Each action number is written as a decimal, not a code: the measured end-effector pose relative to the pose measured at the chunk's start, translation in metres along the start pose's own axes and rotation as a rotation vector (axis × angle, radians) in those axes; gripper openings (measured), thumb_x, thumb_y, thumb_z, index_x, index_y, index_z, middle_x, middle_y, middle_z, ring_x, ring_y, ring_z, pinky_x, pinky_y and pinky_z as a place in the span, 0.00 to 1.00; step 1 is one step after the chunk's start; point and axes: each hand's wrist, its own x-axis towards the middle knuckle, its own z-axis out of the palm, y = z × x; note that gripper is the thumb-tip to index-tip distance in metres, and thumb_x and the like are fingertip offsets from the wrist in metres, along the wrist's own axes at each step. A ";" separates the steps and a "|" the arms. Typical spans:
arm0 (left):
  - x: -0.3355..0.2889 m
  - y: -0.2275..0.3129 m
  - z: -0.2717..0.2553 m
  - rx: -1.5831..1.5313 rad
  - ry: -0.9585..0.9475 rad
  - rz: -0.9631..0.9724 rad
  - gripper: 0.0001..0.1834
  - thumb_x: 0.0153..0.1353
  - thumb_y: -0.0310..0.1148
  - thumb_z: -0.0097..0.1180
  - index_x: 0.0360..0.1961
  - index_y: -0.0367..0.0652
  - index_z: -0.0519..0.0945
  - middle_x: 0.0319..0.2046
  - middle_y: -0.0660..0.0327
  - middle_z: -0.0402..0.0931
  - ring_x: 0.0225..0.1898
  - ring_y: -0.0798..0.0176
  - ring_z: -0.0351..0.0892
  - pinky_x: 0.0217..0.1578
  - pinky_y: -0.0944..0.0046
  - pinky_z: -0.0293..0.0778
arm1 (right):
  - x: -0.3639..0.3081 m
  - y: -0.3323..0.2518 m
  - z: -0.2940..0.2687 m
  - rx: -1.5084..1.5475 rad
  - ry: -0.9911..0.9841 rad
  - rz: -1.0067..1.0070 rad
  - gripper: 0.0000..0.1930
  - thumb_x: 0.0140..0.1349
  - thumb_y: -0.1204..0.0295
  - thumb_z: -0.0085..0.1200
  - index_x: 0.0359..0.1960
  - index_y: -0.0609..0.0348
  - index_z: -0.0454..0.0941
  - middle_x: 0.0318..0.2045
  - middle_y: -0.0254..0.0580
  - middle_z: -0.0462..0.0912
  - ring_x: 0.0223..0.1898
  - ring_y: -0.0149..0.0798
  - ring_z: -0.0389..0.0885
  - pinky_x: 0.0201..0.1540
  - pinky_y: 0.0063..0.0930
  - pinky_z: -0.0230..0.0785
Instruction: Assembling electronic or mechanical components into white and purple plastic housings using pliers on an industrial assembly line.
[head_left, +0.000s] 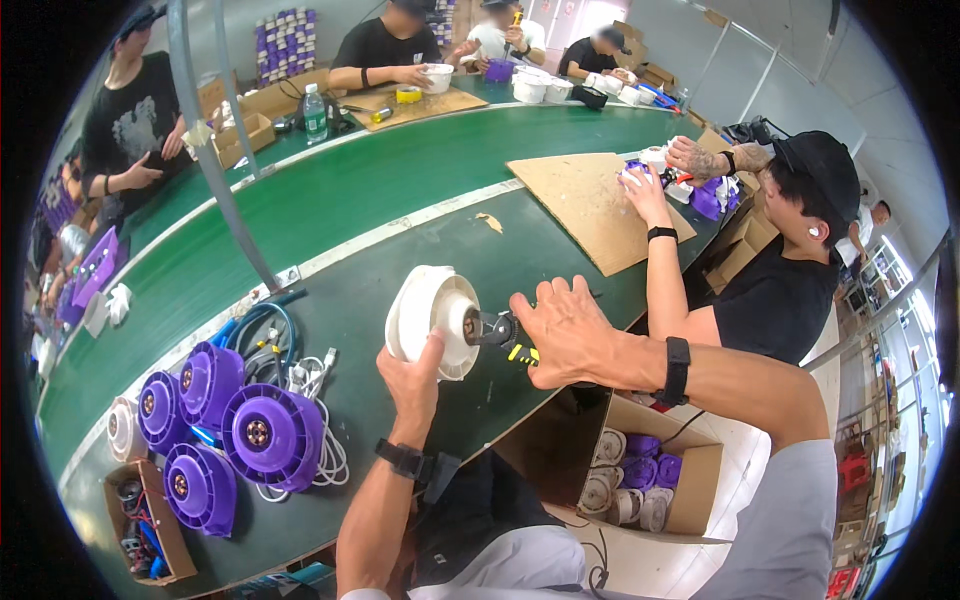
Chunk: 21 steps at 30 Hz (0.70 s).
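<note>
My left hand (412, 383) grips a white round fan housing (408, 318) from below and holds it tilted above the green table. Its hub faces right. My right hand (572, 335) is closed around pliers (523, 352) with black and yellow handles. The jaws are at the copper-coloured centre of the hub; whether they pinch it I cannot tell. To the left, several purple fan housings (262, 475) lie with their hubs up, beside a cream one (124, 430). White cables (326, 440) and a blue cable (290, 320) lie behind and beside them.
A small carton (175, 535) of loose parts stands at the near left. Below the table edge is a carton (700, 490) with white and purple housings. A co-worker (770, 300) works at a cardboard sheet (590, 205) on the right. A metal post (215, 160) rises at the left.
</note>
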 end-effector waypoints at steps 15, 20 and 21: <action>0.011 -0.013 -0.008 0.054 -0.039 0.089 0.23 0.51 0.33 0.66 0.44 0.25 0.81 0.33 0.56 0.83 0.35 0.66 0.81 0.38 0.65 0.77 | -0.007 -0.012 -0.016 0.414 -0.267 0.238 0.34 0.38 0.60 0.61 0.47 0.72 0.73 0.34 0.64 0.80 0.39 0.60 0.80 0.43 0.46 0.70; 0.009 -0.012 -0.010 0.104 -0.067 0.180 0.21 0.51 0.34 0.64 0.41 0.25 0.81 0.32 0.57 0.82 0.33 0.67 0.80 0.36 0.65 0.76 | -0.006 -0.009 -0.017 0.837 -0.474 0.375 0.28 0.35 0.60 0.61 0.35 0.74 0.78 0.28 0.61 0.83 0.34 0.55 0.84 0.37 0.38 0.75; 0.009 -0.012 -0.010 0.101 -0.068 0.178 0.21 0.51 0.34 0.64 0.41 0.25 0.81 0.32 0.57 0.82 0.33 0.67 0.80 0.36 0.65 0.76 | -0.009 -0.008 -0.012 0.867 -0.473 0.356 0.29 0.34 0.61 0.61 0.38 0.74 0.77 0.28 0.61 0.81 0.34 0.56 0.82 0.37 0.44 0.72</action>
